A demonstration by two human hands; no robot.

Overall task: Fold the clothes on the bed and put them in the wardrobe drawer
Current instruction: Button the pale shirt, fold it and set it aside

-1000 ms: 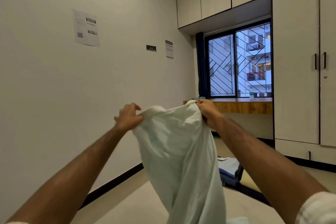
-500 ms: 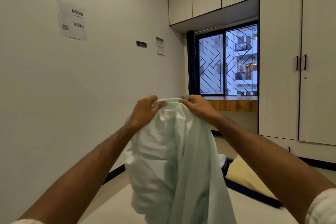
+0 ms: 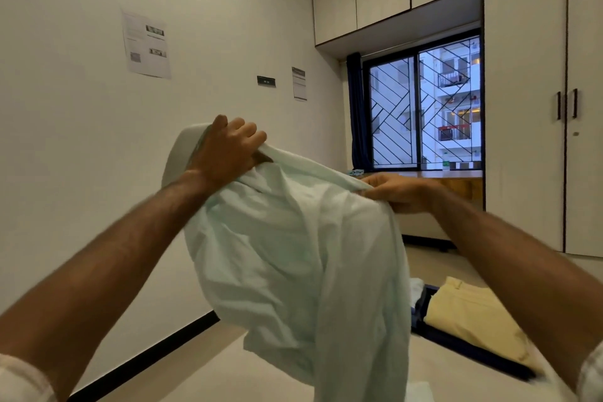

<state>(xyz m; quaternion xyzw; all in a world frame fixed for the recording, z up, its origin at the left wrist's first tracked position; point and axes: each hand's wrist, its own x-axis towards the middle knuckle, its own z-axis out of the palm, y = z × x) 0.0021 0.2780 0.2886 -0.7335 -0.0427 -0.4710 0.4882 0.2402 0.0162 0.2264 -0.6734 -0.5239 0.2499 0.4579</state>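
Left hand (image 3: 225, 148): my fingers curl around the pale green garment (image 3: 293, 254), raised high.
Right hand (image 3: 399, 191): my fingers pinch its edge, lower.
Beyond: yellow garment (image 3: 473, 320) on the bed.

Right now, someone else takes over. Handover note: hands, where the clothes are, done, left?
Left hand: raised, gripping the top edge of the pale green garment.
Right hand: lower, pinching the same edge further right.
Garment hangs in the air between the hands, unfolded and crumpled.
Yellow garment lies flat on the dark surface at lower right.
Wardrobe doors are shut; no drawer is seen open.
Done: garment picked up.
Left: fold it, fold the others, put everything in the drawer.
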